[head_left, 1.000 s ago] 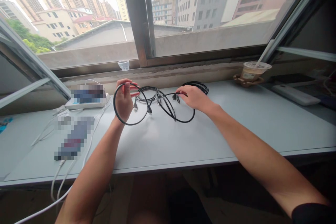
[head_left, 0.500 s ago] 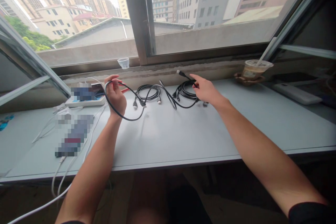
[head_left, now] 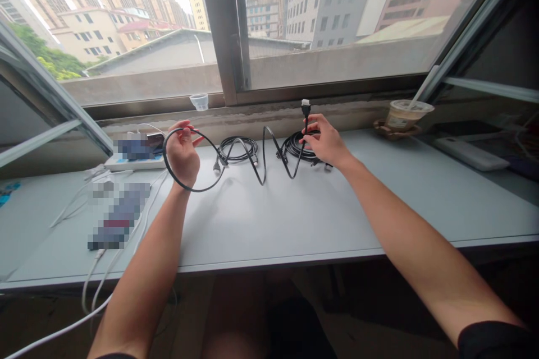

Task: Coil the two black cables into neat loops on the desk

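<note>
A black HDMI-type cable [head_left: 264,165] stretches in loose, springy waves between my two hands above the desk. My left hand [head_left: 183,157] is closed on a round loop of it, thumb against fingers. My right hand [head_left: 330,143] pinches the cable just below its end, and the plug [head_left: 306,107] points upward with a pale tip. Behind the waves lie a coiled black cable [head_left: 238,160] at the left and another black coil [head_left: 283,148] at the right, partly hidden by my right hand.
On the desk's left side are a white power strip [head_left: 135,164], white cords and a blurred dark device [head_left: 120,216]. A small clear cup [head_left: 199,102] stands by the window. A drink cup [head_left: 406,115] with a straw sits in a brown holder at the back right.
My right hand has turned the plug from pointing left to upright. The cable between my hands has spread into taller waves. My left hand has shifted only slightly, still holding its loop.
</note>
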{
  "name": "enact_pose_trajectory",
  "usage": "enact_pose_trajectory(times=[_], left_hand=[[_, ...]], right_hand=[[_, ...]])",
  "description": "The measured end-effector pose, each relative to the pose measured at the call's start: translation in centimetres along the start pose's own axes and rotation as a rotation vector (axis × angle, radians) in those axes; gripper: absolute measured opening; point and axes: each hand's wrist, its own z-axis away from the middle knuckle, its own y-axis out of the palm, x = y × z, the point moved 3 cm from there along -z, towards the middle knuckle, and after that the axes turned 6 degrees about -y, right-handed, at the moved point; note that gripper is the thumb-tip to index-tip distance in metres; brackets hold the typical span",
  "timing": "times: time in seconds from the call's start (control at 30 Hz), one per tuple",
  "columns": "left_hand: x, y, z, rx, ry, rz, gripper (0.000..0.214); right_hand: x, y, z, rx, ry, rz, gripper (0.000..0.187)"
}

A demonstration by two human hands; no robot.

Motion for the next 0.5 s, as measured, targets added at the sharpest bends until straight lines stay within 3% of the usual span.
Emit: enact_pose_trajectory(times=[0.1,0.3,0.43,0.5], left_hand=[[-0.7,-0.4,-0.1,-0.036,0.011,0.01,0.03],[-2.1,-1.4,-0.3,-0.222,0.125,0.093,0.027],[-1.8,-2.3,-0.9,-0.335,0.119,0.156,0.026],[-1.1,-2.4,-1.1,-0.311,0.099,0.127,0.025]], right_hand=[[-0.5,0.5,0.1,0.05,-0.035,0.029,0.043],[-2.2,1.0,-0.1,0.096,-0.109,0.053,0.035],[-2.9,0.9,-0.2,0.09,-0.148,0.066,0.031],[-3.0,0.9,-0.3,0.083,-0.166,0.063,0.031]])
